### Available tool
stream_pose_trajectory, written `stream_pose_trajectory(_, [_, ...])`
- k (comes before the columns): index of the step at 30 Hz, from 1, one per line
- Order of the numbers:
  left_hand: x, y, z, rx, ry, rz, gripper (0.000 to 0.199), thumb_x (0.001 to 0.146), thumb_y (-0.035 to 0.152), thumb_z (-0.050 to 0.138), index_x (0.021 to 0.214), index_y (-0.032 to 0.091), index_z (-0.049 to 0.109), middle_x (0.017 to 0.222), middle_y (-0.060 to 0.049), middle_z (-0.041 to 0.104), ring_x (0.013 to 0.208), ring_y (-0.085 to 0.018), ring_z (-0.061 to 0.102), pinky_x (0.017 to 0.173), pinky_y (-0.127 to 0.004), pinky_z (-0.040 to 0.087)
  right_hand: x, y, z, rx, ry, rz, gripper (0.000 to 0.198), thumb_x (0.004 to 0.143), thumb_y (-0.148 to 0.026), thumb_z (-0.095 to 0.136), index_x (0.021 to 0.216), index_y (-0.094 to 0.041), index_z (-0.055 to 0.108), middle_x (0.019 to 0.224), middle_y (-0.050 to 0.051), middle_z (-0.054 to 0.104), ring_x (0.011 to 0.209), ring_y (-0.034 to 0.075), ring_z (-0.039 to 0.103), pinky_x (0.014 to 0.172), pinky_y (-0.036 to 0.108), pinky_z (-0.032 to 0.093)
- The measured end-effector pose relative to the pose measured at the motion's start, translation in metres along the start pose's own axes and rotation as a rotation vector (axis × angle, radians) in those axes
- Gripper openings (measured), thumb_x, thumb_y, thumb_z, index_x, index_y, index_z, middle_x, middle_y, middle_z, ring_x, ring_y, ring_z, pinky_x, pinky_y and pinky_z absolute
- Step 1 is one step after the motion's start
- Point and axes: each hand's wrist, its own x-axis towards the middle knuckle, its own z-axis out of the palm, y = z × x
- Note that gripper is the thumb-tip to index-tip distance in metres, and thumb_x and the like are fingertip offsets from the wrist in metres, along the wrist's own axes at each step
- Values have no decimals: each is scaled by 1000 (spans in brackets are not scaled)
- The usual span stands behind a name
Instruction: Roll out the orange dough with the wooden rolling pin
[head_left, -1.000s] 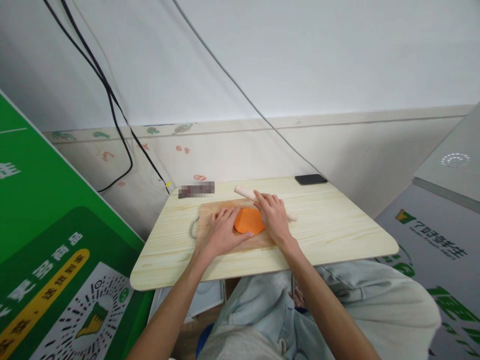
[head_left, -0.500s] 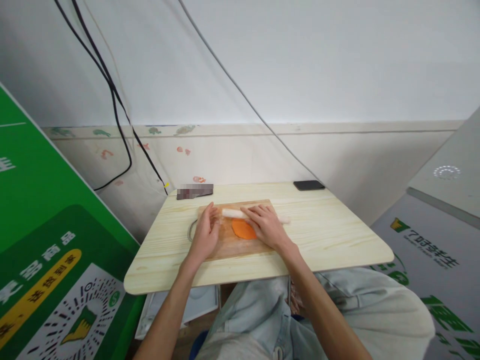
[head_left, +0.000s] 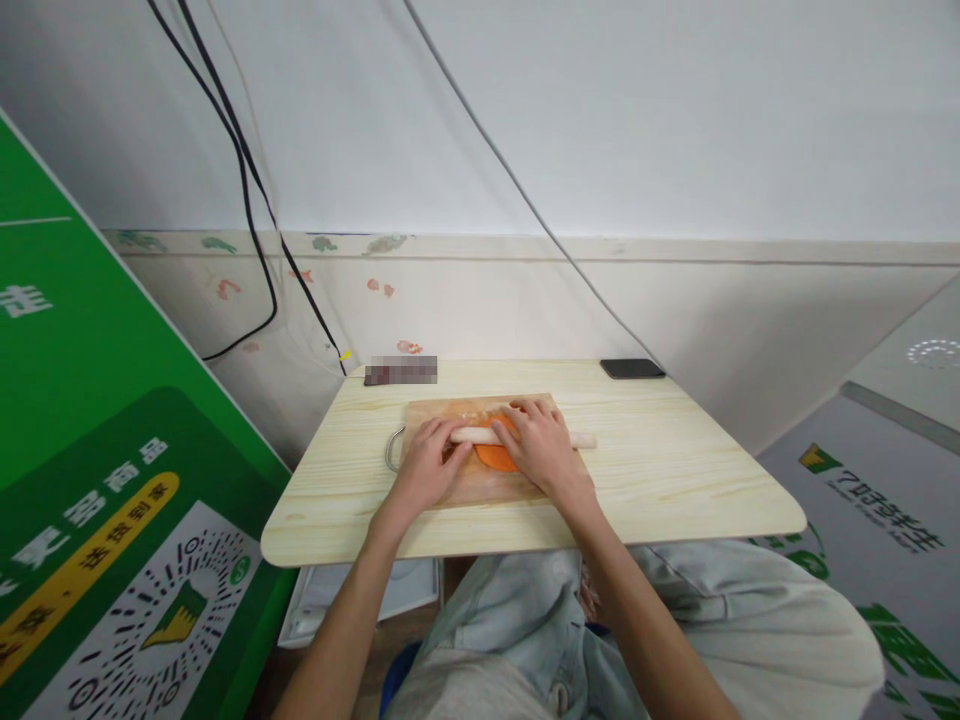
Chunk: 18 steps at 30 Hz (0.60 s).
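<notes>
A pale wooden rolling pin (head_left: 480, 436) lies crosswise over a flat orange piece of dough (head_left: 495, 458), which shows both in front of the pin and behind it. Under them is a wooden cutting board (head_left: 517, 490) with a metal handle (head_left: 391, 450) at its left side. My left hand (head_left: 431, 462) is closed over the pin's left end. My right hand (head_left: 541, 440) grips the pin farther right, and the pin's right tip sticks out beyond it. The fingers hide parts of the pin and dough.
The board rests on a light wood-grain table (head_left: 675, 480). A black phone (head_left: 632, 369) lies at the back right, and a blurred-out dark item (head_left: 401, 370) at the back left. Cables run down the wall (head_left: 525, 310). Green (head_left: 127, 400) and grey panels flank the table.
My left hand has come down onto the rolling pin's left end, where it was held apart before. The pin now lies over the dough, nearer me. The whole view has shifted slightly.
</notes>
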Motion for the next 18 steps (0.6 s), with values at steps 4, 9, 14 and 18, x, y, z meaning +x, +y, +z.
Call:
stream_pose_trajectory(4, [2,3,-2,-36,-28,11,24,100,21,61,121,23,72,120,-8,77,115,-27,70,106,-45,57,-2,0,7,-77,10,20,35,116,-37,51,101,-22,79,105,10,79,101,27,66,87,39,43])
stream_pose_trajectory(9, [0,5,-2,-65,17,-6,24,98,19,60,119,23,71,119,-8,77,112,-27,72,103,-43,57,7,-1,12,-138,-6,-35,32,117,-31,49,104,-21,77,97,9,78,99,26,66,84,36,39])
stream_pose_trajectory(14, [-1,4,-2,-12,85,-22,18,96,19,60,110,24,70,110,-6,77,107,-27,72,103,-45,57,17,-10,10,-139,-122,-68,36,119,-32,43,108,-21,75,99,9,78,96,24,68,83,35,39])
stream_pose_trajectory(18, [-1,5,-1,49,81,-17,13,100,25,59,104,24,70,109,-7,79,109,-28,71,105,-48,54,15,-18,5,-155,-112,-34,33,117,-33,44,110,-21,74,109,11,78,104,28,67,87,38,41])
